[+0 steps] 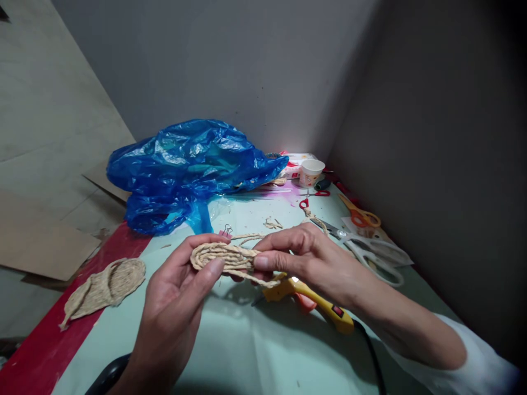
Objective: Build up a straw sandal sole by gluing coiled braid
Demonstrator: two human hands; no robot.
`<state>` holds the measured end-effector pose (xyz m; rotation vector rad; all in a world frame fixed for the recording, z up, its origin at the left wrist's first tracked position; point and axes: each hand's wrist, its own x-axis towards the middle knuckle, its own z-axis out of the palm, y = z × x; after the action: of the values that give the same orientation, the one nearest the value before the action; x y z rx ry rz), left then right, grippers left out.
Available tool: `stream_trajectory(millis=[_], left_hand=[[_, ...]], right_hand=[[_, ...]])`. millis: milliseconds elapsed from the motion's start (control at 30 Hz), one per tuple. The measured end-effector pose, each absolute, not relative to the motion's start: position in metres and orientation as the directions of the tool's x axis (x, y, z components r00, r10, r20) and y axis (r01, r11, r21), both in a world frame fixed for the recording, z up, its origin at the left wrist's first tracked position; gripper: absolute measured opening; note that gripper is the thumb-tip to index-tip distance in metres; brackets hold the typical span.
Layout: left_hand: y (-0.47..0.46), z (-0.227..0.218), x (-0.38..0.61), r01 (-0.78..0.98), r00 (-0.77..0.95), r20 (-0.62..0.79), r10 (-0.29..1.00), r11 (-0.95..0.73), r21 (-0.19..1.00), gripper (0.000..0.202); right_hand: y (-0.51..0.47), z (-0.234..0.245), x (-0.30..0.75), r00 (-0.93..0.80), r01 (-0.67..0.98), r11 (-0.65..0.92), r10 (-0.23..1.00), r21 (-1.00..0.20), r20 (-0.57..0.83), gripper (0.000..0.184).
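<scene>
Between my two hands is an oval coil of tan twisted cord (230,256), raised above the table. My left hand (181,291) pinches its left end, thumb lying on the front face. With thumb and fingers, my right hand (296,255) grips the right end. A loose length of the cord runs along the lower edge toward the right. Below my right hand lies a yellow glue gun (319,304) with a red switch and a black cable. A small woven slipper (109,285) of similar cord rests on the table at left.
A blue plastic bag (193,164) sits at the back left. White-handled scissors (370,249), orange-handled scissors (360,213) and red-handled scissors (315,195) lie at right. A paper cup (312,173) stands near the wall. A binder clip (225,232) is just behind the coil.
</scene>
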<state>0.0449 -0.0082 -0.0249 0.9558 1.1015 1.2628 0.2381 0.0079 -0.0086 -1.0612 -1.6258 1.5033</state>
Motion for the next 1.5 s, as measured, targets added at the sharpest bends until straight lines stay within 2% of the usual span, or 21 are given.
stream_trajectory(millis=[133, 200, 267, 367, 467, 633, 767, 833, 900, 1033, 1133, 1333, 1500], left_hand=[[-0.006, -0.027, 0.043, -0.260, -0.001, -0.077, 0.997, 0.074, 0.963, 0.026], [-0.005, -0.029, 0.042, -0.264, 0.011, -0.069, 0.998, 0.069, 0.962, 0.026], [-0.004, -0.029, 0.041, -0.261, 0.026, -0.053, 0.998, 0.058, 0.964, 0.025], [-0.004, -0.028, 0.042, -0.269, 0.017, -0.053, 0.998, 0.056, 0.962, 0.028], [-0.006, -0.024, 0.045, -0.253, -0.029, -0.063, 0.998, 0.054, 0.966, 0.039], [-0.008, -0.020, 0.047, -0.195, -0.036, -0.065, 0.997, 0.056, 0.979, 0.031], [-0.008, -0.021, 0.046, -0.141, -0.050, -0.070, 0.996, 0.062, 0.988, 0.035], [-0.009, -0.021, 0.046, -0.091, -0.074, -0.055, 0.996, 0.048, 0.995, 0.036], [-0.011, -0.022, 0.047, -0.040, -0.111, -0.024, 0.994, 0.019, 0.999, 0.035], [-0.015, -0.022, 0.051, -0.015, -0.155, 0.008, 0.988, -0.010, 1.000, 0.035], [-0.016, -0.022, 0.053, -0.039, -0.152, 0.011, 0.988, -0.018, 0.999, 0.031], [-0.015, -0.021, 0.054, -0.065, -0.158, 0.008, 0.987, -0.019, 0.998, 0.026], [-0.016, -0.021, 0.055, -0.049, -0.180, 0.030, 0.983, -0.040, 0.998, 0.023]], right_hand=[[0.011, -0.006, 0.242, -0.542, 0.130, 0.048, 0.840, -0.990, -0.031, 0.036], [0.010, -0.003, 0.246, -0.536, 0.262, 0.170, 0.844, -0.950, 0.003, 0.036], [0.007, -0.001, 0.250, -0.452, 0.452, 0.283, 0.890, -0.846, 0.057, 0.038], [0.003, 0.001, 0.254, -0.372, 0.612, 0.337, 0.921, -0.715, 0.115, 0.037], [0.002, 0.002, 0.255, -0.404, 0.592, 0.362, 0.906, -0.720, 0.123, 0.031], [0.006, 0.007, 0.255, -0.447, 0.525, 0.361, 0.888, -0.770, 0.112, 0.027], [0.005, 0.007, 0.254, -0.447, 0.524, 0.384, 0.884, -0.760, 0.139, 0.024], [0.002, 0.005, 0.253, -0.438, 0.550, 0.445, 0.874, -0.707, 0.210, 0.024], [0.000, 0.003, 0.253, -0.442, 0.593, 0.532, 0.842, -0.604, 0.308, 0.026], [-0.003, 0.003, 0.251, -0.563, 0.615, 0.684, 0.730, -0.393, 0.387, 0.020], [-0.002, 0.004, 0.250, -0.603, 0.583, 0.737, 0.675, -0.342, 0.426, 0.018], [-0.001, 0.000, 0.248, -0.599, 0.536, 0.750, 0.662, -0.388, 0.451, 0.023], [-0.004, -0.003, 0.248, -0.587, 0.516, 0.726, 0.686, -0.455, 0.429, 0.016]])
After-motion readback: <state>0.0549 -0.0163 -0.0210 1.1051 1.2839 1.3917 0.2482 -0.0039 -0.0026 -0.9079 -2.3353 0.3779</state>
